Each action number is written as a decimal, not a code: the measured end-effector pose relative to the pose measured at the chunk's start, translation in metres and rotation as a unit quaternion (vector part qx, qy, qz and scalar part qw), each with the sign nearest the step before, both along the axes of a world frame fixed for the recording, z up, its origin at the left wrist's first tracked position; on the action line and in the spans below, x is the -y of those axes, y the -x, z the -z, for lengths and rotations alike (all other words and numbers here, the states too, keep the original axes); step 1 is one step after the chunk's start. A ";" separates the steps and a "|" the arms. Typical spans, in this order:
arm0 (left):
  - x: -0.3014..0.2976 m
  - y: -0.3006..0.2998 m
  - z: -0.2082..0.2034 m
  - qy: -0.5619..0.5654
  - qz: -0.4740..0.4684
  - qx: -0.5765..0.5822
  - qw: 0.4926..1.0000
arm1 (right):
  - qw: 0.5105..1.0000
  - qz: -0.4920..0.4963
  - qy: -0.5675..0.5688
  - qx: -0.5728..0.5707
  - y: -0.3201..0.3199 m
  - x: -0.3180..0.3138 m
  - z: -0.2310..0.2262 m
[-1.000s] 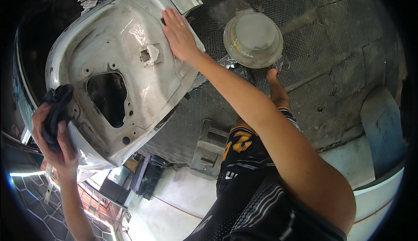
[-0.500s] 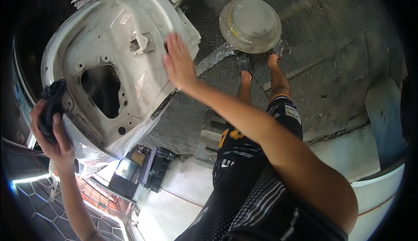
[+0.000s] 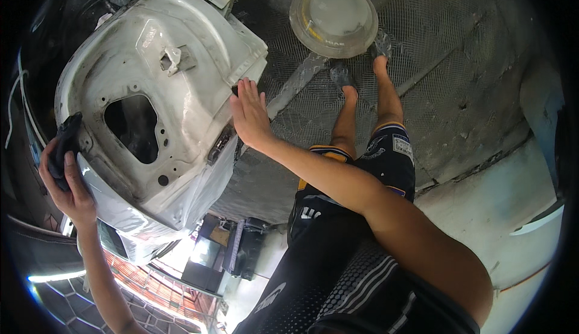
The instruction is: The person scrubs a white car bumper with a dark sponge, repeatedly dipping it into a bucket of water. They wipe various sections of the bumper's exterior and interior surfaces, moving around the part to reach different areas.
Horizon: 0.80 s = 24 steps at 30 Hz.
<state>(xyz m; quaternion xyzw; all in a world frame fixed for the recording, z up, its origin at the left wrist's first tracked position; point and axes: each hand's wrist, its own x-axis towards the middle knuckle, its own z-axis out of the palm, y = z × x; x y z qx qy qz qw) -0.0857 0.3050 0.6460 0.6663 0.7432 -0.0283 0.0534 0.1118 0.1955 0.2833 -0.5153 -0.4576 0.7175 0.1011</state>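
Observation:
A bare whitish car body shell [image 3: 192, 114] with a large dark opening fills the left side. At its left edge my left hand [image 3: 72, 192] is closed round a bunched black cloth [image 3: 63, 156], thumb towards the panel. My right arm reaches across my body. Its hand [image 3: 252, 117] lies flat on the shell's right edge, fingers stretched out. Beside those fingertips shows a small dark patch, too hidden to name. Below the hand, a dark slotted fitting [image 3: 220, 146] sits in the panel's edge. A bent metal bracket [image 3: 172, 58] stands out from the middle of the shell.
A round grey lidded drum or tub [image 3: 333, 17] stands on the dark ribbed floor mat [image 3: 446, 86], close to my feet. A worn white wall [image 3: 482, 225] runs along the right. Black equipment [image 3: 244, 249] stands beyond the shell, near lit tubes [image 3: 57, 276].
My right hand has slid along the shell's edge, downward in the picture. The left hand keeps hold of the cloth at nearly the same spot. The whole view has shifted slightly.

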 end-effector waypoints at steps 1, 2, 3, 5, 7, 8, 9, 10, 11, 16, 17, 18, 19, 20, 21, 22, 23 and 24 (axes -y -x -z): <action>0.003 0.002 0.000 -0.001 -0.005 0.003 1.000 | 1.000 -0.003 -0.003 -0.003 -0.004 0.003 0.002; 0.007 0.005 -0.002 -0.003 -0.012 0.007 1.000 | 1.000 -0.008 -0.005 -0.007 -0.007 0.006 0.002; 0.006 0.003 -0.006 -0.006 -0.016 0.007 1.000 | 1.000 -0.022 0.006 0.018 -0.002 0.002 0.027; -0.009 0.002 -0.003 -0.014 0.022 0.001 1.000 | 0.997 -0.035 0.031 0.061 0.010 -0.022 0.091; -0.012 0.004 -0.002 -0.011 0.033 -0.004 0.999 | 0.996 0.002 0.076 0.041 0.007 -0.031 0.115; -0.010 0.006 -0.003 -0.011 0.030 -0.004 0.999 | 0.993 0.047 0.106 0.002 0.003 -0.031 0.119; -0.007 0.009 -0.004 -0.011 0.025 -0.004 1.000 | 0.986 0.091 0.137 -0.035 0.001 -0.029 0.119; -0.004 0.014 -0.003 -0.014 0.020 -0.001 1.000 | 1.000 0.014 0.005 0.011 0.007 -0.018 0.108; -0.004 0.018 -0.002 -0.017 0.029 0.001 0.999 | 0.996 0.074 0.029 -0.031 0.005 0.007 0.091; -0.010 0.006 0.001 -0.022 0.026 0.008 0.999 | 0.997 0.048 0.060 -0.024 -0.010 -0.010 0.087; -0.012 0.005 0.001 -0.023 0.031 0.015 0.999 | 0.997 0.055 0.041 -0.019 -0.007 -0.013 0.074; -0.015 0.009 0.001 -0.016 0.041 0.029 0.999 | 0.998 0.064 0.024 -0.013 -0.001 -0.008 0.056; -0.014 0.009 0.003 -0.025 0.042 0.040 0.998 | 0.998 0.068 0.008 -0.008 0.000 0.000 0.034; -0.010 0.011 0.004 -0.023 0.043 0.030 0.998 | 0.997 0.061 -0.014 -0.040 -0.006 0.007 0.003; -0.012 0.009 0.004 -0.022 0.052 0.022 0.998 | 0.996 0.039 -0.066 -0.036 -0.005 0.016 -0.019; -0.009 0.009 0.003 -0.023 0.050 0.020 0.998 | 0.992 0.077 -0.071 -0.068 -0.008 0.023 -0.045; -0.006 0.009 0.002 -0.024 0.049 0.017 0.998 | 0.988 0.080 -0.108 -0.081 -0.013 0.031 -0.069; -0.008 0.008 0.004 -0.026 0.054 0.018 0.998 | 0.981 0.088 -0.148 -0.091 -0.019 0.037 -0.087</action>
